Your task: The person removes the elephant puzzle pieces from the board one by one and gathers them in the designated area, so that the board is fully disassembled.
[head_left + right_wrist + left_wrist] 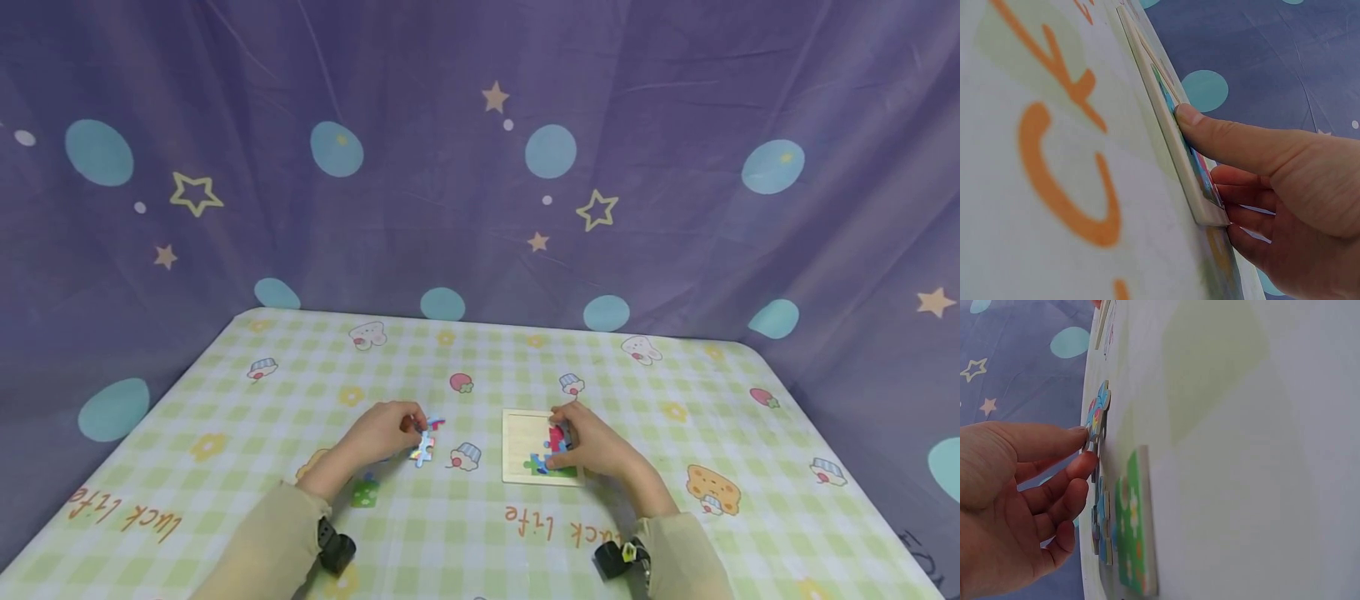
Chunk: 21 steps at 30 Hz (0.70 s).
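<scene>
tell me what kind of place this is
Probably an indoor spot set up for tabletop play: a purple star-print curtain stands behind a checked cartoon tablecloth, and a wooden puzzle tray lies on the cloth.

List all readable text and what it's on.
"luck life": tablecloth, left side, upside down.
"uck life": tablecloth, centre, upside down; first letter obscured.
Dark lettering on curtain, right edge: cut off, unreadable.
Puzzle pieces, wooden tray: no readable text.
</scene>
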Tool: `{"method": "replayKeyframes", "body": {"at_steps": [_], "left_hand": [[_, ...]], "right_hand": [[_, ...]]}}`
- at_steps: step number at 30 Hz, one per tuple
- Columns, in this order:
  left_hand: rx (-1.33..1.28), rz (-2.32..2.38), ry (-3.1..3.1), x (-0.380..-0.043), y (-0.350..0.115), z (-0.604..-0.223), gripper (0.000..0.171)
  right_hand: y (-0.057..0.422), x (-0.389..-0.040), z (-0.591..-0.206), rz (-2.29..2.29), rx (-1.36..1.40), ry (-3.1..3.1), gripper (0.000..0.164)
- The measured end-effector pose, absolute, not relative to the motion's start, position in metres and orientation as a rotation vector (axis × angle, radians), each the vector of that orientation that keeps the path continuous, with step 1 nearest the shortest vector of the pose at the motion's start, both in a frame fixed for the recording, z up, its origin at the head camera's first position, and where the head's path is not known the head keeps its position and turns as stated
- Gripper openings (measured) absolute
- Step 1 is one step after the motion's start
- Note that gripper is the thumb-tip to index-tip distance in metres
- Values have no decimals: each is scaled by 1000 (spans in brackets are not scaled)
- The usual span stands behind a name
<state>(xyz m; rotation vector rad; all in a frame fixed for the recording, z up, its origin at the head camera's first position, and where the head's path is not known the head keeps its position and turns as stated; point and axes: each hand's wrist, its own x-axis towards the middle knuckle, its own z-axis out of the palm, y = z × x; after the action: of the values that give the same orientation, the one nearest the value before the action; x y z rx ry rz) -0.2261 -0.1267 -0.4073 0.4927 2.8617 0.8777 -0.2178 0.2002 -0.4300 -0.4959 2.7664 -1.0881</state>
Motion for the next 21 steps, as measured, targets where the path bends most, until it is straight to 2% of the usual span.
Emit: {"method": "replayKeyframes", "body": {"at_steps": [21], "left_hand": [[464, 879, 2892, -225, -126, -409, 10]], "right_hand": [[200, -217, -429, -1083, -502, 2764, 56]]}}
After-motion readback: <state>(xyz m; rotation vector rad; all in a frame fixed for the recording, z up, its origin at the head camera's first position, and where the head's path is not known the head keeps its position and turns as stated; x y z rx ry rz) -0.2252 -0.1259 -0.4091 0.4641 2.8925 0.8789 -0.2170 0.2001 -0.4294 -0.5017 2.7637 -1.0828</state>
